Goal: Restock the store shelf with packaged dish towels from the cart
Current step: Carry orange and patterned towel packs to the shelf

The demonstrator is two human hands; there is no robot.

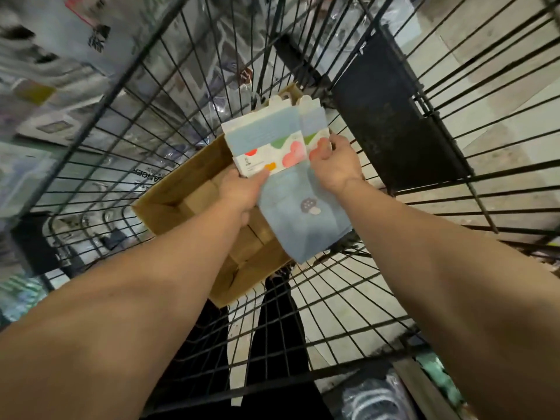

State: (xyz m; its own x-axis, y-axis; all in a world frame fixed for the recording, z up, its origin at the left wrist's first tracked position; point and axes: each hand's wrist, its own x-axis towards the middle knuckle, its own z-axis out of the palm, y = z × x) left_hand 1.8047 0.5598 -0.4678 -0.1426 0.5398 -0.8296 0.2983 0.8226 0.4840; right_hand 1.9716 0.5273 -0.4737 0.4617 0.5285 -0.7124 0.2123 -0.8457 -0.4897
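Note:
I look down into a black wire cart (127,122). Above an open cardboard box (178,192) inside it, both my hands hold light blue dish towels with white card sleeves printed with coloured shapes. My left hand (239,189) grips the lower edge of the front towel pack (263,147). My right hand (333,162) pinches a second pack (313,122) just behind it. The blue cloth (300,219), with a small mushroom print, hangs down between my wrists.
Blurred packaged goods (45,71) on store shelving fill the left side. A tiled floor (500,71) shows through the cart's wires on the right. A black panel (394,125) stands at the cart's far right. More packaged items (372,395) lie at the bottom right.

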